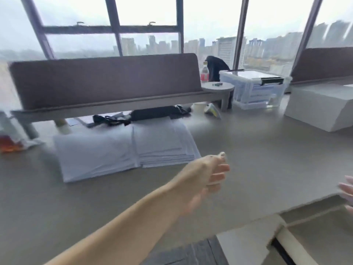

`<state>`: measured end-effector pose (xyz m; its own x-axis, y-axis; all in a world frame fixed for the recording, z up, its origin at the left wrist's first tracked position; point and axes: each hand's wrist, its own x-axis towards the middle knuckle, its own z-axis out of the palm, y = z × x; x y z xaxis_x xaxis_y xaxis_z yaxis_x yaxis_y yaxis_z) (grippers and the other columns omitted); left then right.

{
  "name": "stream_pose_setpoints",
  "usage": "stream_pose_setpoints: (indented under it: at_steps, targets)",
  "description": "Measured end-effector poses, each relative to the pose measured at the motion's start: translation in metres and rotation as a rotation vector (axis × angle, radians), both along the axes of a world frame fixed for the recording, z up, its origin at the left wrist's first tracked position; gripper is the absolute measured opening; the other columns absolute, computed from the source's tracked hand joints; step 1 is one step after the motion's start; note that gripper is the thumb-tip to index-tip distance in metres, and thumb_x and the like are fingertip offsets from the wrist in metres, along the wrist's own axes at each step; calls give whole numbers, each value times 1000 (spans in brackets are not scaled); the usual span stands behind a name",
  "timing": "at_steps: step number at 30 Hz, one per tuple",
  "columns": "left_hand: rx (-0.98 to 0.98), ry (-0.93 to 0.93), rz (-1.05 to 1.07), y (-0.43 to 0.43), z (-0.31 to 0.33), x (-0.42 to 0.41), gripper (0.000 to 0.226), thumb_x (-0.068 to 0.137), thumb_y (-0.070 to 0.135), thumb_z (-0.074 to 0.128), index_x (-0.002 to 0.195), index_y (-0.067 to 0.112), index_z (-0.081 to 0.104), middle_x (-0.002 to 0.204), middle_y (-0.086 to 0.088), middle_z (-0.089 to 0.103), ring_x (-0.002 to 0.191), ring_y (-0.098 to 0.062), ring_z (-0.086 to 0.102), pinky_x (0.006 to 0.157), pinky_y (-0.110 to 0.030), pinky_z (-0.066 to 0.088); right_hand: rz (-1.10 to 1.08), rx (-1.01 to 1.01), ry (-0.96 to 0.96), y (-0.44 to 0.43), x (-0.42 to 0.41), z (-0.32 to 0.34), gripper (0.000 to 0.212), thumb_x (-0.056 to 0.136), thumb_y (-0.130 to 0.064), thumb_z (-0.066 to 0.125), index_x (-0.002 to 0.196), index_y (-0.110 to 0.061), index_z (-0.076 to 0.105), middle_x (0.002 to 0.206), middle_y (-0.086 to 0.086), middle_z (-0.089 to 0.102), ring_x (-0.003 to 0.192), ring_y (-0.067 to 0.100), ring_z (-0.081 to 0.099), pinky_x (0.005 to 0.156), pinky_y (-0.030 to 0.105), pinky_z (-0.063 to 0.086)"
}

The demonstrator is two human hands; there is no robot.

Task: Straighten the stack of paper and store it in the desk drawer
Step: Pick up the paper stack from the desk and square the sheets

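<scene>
A loose stack of white paper (164, 146) lies on the grey desk (257, 155), fanned at its near edge. It partly overlaps a flat white packet (95, 155) to its left. My left hand (208, 175) hovers over the desk just right of and nearer than the stack, fingers loosely curled, holding nothing. Only the fingertips of my right hand (346, 190) show at the right edge, spread and empty. Below them the desk drawer (313, 224) stands pulled open at the lower right.
A padded grey partition (105, 81) runs along the desk's far side, with black straps (141, 115) beneath it. At the back right stand a clear lidded storage box (256, 88), a bottle (204, 73) and a small round stand. A white box (321, 108) sits at the right.
</scene>
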<state>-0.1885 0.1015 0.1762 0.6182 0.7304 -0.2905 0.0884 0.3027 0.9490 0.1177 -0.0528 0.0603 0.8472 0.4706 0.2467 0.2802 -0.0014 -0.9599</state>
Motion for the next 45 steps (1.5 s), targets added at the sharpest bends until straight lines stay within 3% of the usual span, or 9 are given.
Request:
stream_pose_setpoints:
  at_steps: [4,10,17,20,28,35,38,42,45]
  targets:
    - [250,159,307,78,4,-118,15,103,30,52,102,29,66,134,-6,66,122,-21,59,112,-40,42,438,-254,-150,104,-96,57,51,72,-96,40,108,-68,63,121,-25,64,117,2,60,110,44,42]
    - [350,655,766,182,-21,-296,48,97,43,58,136,15,57,144,-11,56,112,-25,53,92,-32,38,679,-455,-226,230,-215,101,11,96,-55,57,95,-47,65,106,-19,72,99,10,67,85,33,50]
    - [587,1167,497,207,-77,-338,79,92,67,45,161,36,21,170,-5,23,158,-25,15,125,-45,11,950,-517,178,370,-342,93,69,90,-52,68,134,1,58,138,30,63,134,48,56,113,64,42]
    - [680,1281,416,211,-91,-340,82,87,79,26,160,45,12,174,3,9,160,-17,0,127,-46,-2,887,-584,323,405,-364,88,56,87,-48,73,110,1,60,102,13,60,124,39,66,112,56,48]
    - [770,1239,268,222,-92,-345,95,73,92,10,159,50,10,172,18,2,159,-7,-3,126,-49,-7,858,-769,219,439,-376,94,45,77,-43,84,79,-12,52,77,7,50,63,20,44,64,32,37]
    - [649,883,344,218,-69,-345,79,77,82,50,150,61,28,155,27,33,151,-4,23,124,-41,23,962,-751,-92,435,-413,73,40,83,-13,70,122,-9,58,121,12,68,109,33,70,96,44,60]
    - [493,518,529,222,-58,-337,69,66,81,68,128,64,44,134,24,61,126,-7,59,95,-19,46,976,-626,7,424,-395,91,40,85,-5,68,123,-11,57,114,11,69,96,30,69,78,35,61]
    - [384,285,633,239,-48,-294,94,53,75,73,138,42,53,132,13,67,119,-10,65,109,-39,46,920,-436,197,413,-312,125,36,84,0,74,118,-10,69,102,9,80,74,25,75,59,28,60]
    - [289,290,583,252,-50,-238,65,70,74,65,120,32,65,121,11,72,110,-14,69,112,-47,45,862,-461,218,411,-257,122,33,85,3,72,117,-5,72,95,12,80,62,22,74,51,25,58]
